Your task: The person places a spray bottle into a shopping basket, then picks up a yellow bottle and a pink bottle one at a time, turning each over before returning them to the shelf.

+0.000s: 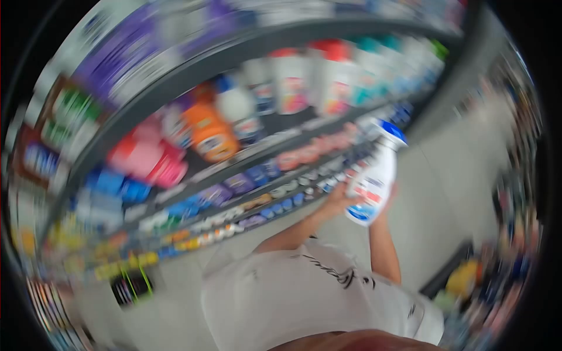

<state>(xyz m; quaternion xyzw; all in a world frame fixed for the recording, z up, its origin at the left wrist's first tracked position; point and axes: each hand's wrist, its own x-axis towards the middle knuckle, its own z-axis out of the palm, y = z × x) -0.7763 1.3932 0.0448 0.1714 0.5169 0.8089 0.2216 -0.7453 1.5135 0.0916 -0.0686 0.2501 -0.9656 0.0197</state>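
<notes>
A white spray bottle with a blue top and a red and blue label is held out in front of my body, tilted, its top toward the upper right. My left hand grips the lower left side of the bottle, fingers closed against it. On the other side, my right hand is wrapped round the bottle from behind, and most of its fingers are hidden. Motion blur makes the label unreadable.
Long store shelves curve along the left, stocked with many bottles, including an orange bottle and pink bottles. A black and green basket is on the floor. More stocked shelves line the right.
</notes>
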